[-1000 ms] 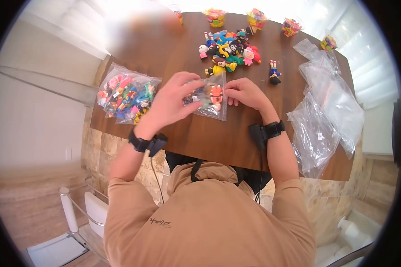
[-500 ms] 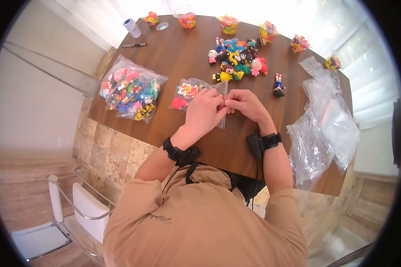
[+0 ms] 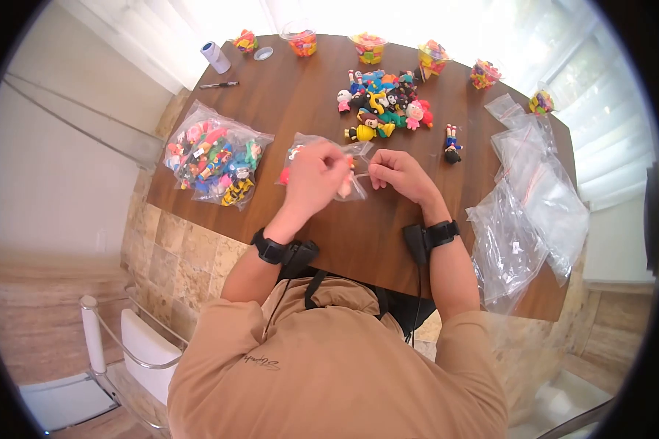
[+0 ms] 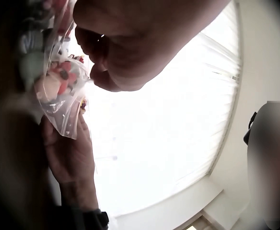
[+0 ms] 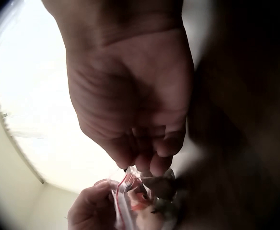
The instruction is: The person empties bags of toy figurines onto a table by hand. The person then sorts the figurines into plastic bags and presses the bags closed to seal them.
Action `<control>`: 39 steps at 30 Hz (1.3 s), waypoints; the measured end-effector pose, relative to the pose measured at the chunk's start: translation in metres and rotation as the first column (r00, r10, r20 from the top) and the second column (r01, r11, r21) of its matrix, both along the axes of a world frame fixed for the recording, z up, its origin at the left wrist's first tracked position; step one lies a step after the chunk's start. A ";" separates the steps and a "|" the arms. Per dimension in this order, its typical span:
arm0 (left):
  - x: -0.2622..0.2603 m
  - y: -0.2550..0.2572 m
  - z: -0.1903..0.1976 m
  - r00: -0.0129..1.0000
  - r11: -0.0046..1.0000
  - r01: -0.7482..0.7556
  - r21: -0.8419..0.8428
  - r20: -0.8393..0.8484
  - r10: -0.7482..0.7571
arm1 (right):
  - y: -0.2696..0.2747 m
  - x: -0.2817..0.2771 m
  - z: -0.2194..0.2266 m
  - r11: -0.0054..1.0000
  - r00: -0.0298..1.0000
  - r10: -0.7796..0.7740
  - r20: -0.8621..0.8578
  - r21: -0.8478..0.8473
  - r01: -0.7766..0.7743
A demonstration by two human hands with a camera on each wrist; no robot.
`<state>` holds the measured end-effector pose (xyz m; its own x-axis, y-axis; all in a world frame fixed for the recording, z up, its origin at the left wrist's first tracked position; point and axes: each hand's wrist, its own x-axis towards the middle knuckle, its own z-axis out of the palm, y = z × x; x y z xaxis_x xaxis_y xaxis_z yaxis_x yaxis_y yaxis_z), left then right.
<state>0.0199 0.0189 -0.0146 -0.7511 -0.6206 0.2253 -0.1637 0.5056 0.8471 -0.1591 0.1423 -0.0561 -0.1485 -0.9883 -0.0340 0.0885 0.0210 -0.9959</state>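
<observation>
A clear zip bag (image 3: 358, 192) with small toy figures inside lies on the table in front of the person. My left hand (image 3: 316, 178) covers its middle and pinches its open-edge strip; in the right wrist view that hand (image 5: 89, 208) grips beside the red seal line (image 5: 119, 203). At the bag's right edge, my right hand (image 3: 405, 175) pinches the plastic between thumb and fingertips. An orange-red and pale figure (image 4: 58, 81) shows through the plastic in the left wrist view. Part of the bag's contents is hidden under the left hand.
A fuller bag of figures (image 3: 216, 161) lies at left. Behind the hands is a pile of loose figures (image 3: 381, 102), with one single figure (image 3: 452, 144) to its right. Flat plastic bags (image 3: 538, 190) cover the right side. Candy cups (image 3: 369, 50) line the far edge, near a white bottle (image 3: 214, 56).
The left hand moved right over the bag to its edge, met the right hand, then drew back slightly left. The right hand stays at the bag's right edge. The head view has shifted.
</observation>
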 end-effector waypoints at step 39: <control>0.027 0.003 -0.036 0.930 0.260 0.204 0.944 -0.270 0.250 | 0.005 -0.013 -0.015 0.972 0.910 -0.059 0.410 -0.183 0.146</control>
<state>0.0469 0.0215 -0.0507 -0.7560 -0.5594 -0.3398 0.2107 -0.6996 0.6827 -0.1723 0.1477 -0.0712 -0.2661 -0.9598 0.0896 0.4696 -0.2102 -0.8575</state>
